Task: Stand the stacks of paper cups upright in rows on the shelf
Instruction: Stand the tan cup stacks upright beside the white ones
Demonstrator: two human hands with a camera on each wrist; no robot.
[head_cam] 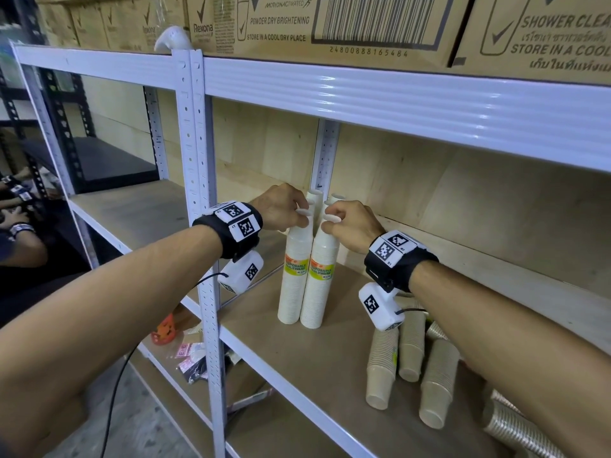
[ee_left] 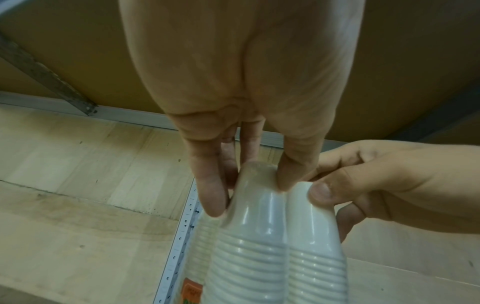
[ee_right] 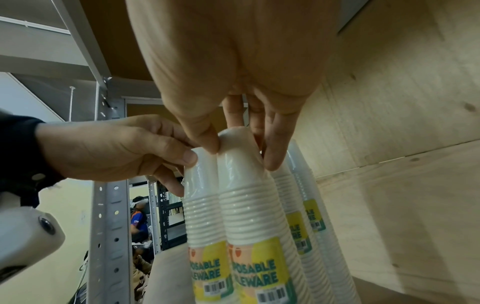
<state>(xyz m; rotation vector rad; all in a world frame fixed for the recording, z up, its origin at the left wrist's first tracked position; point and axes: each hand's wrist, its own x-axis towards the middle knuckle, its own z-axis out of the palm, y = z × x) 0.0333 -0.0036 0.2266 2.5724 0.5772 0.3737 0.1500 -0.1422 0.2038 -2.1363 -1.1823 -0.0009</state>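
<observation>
Two upright stacks of white paper cups in yellow-labelled sleeves stand side by side on the shelf board. My left hand pinches the top of the left stack. My right hand pinches the top of the right stack. The left wrist view shows my left hand on its stack. The right wrist view shows my right hand on its stack. Two more white stacks stand upright behind them, against the back wall.
Several brown cup stacks lie on their sides at the right of the shelf. A perforated white post rises left of the white stacks, and a shelf beam with cartons on it runs overhead. Small packets lie on the lower shelf.
</observation>
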